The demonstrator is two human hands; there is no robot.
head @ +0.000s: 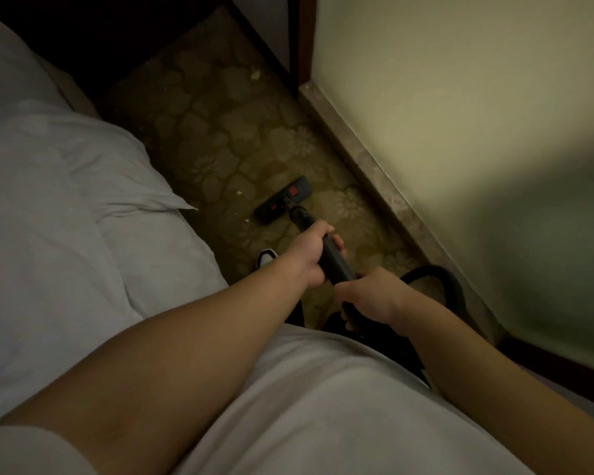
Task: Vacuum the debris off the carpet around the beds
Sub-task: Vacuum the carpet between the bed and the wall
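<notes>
The black vacuum wand (335,258) is gripped by both hands. The left hand (311,253) is wrapped around its upper shaft, fingers curled over the far side and thumb lying along the near side. The right hand (374,296) is closed around the lower end of the wand, where the black hose (439,274) is joined; its fingers are folded under the tube and only partly seen. The hose is looped out to the right, towards the skirting board (374,166).

From the hands the wand is run forward and down to the floor head (283,199), a flat black bar with two red marks on top, which is laid on the patterned carpet (227,132) and angled across the aisle. Small pale specks of debris (239,192) are scattered on the carpet just left of the head, and a larger pale scrap (255,75) is seen farther ahead, near a dark wooden furniture edge (294,46).

The aisle is bounded on the left by a bed (66,207) covered in white bedding, one corner of which is draped over the carpet near the floor head. On the right it is bounded by the skirting board and a pale wall (443,97). The toe of a white shoe (266,257) is seen on the carpet below the left hand. A white shirt (306,406) fills the foreground.
</notes>
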